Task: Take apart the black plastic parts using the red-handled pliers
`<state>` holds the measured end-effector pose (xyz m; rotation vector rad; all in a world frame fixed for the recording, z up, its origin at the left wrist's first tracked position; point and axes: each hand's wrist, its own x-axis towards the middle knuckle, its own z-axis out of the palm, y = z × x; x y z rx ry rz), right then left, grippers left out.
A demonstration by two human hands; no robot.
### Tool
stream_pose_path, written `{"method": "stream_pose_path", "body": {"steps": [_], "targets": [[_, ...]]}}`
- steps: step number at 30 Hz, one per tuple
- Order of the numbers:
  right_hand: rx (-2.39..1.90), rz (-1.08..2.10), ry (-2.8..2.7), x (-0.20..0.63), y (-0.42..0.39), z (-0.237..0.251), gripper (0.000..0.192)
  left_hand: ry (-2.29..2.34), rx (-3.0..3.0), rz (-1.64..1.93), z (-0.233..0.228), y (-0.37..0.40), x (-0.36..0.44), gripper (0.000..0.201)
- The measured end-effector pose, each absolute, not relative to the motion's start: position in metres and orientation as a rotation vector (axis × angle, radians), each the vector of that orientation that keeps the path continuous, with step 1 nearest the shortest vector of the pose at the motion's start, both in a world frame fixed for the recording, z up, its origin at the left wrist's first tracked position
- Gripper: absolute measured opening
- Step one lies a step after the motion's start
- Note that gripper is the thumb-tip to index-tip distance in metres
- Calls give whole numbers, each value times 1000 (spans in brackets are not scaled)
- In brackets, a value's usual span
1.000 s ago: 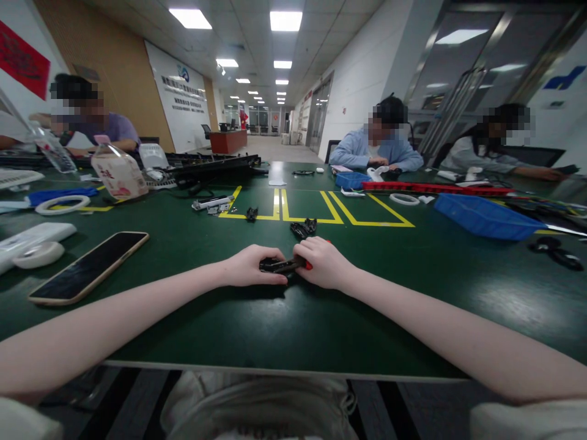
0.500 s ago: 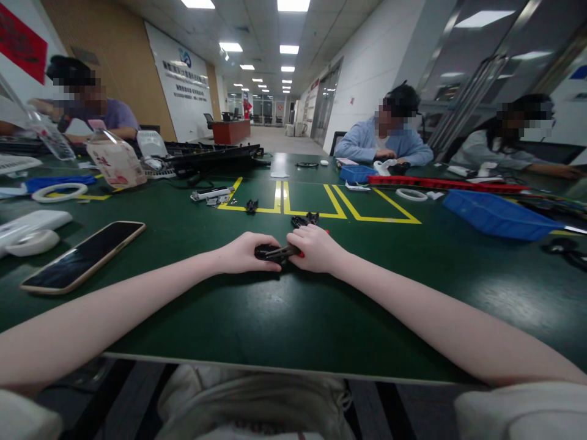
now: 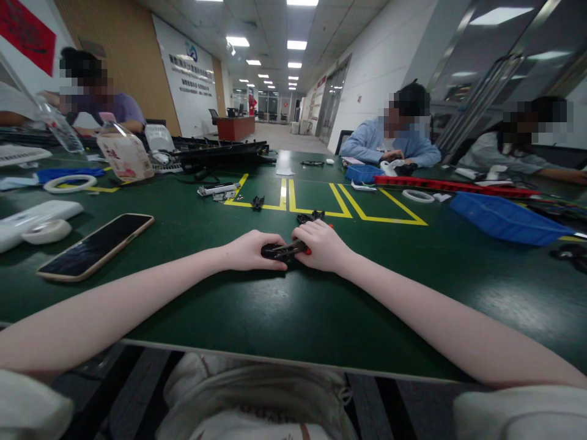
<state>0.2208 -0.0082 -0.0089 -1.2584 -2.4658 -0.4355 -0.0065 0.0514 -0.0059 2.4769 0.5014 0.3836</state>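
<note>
My left hand (image 3: 252,250) is closed around a small black part (image 3: 270,250), whose exact kind is hidden by the fingers. Wrapped in my right hand (image 3: 323,246) are pliers (image 3: 293,247) with a grey metal head and a bit of red handle showing. Their jaws point left and reach onto the black part. Both hands stay low over the green table. Just beyond the right hand lie dark pieces (image 3: 312,216), partly covered by it. Another small black piece (image 3: 258,202) sits by the yellow tape, farther off.
A phone (image 3: 96,247) lies left of my forearm, near a white device (image 3: 41,223). A drink bottle (image 3: 123,153) stands behind. Blue tray (image 3: 509,217) and red strip (image 3: 454,185) are at right. Yellow tape (image 3: 385,220) marks the table (image 3: 367,324). Co-workers sit opposite.
The view has shifted slightly, so most things appear a little farther right. Both hands keep their holds on the black part and the pliers, with hardly any movement between them.
</note>
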Motion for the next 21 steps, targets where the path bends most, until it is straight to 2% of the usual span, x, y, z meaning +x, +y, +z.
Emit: {"method": "stream_pose_path", "body": {"steps": [11,17,21], "targets": [[-1268,-392,-2314,225,-11,-8,13,518,2755,515,-10,63,-15,41],[-1309,-399,-2299,224,-12,-8,16,587,2744,665,-5,54,-16,62],[-1338,-415,-2302,223,-12,-8,18,528,2770,827,-2,49,-17,34]]}}
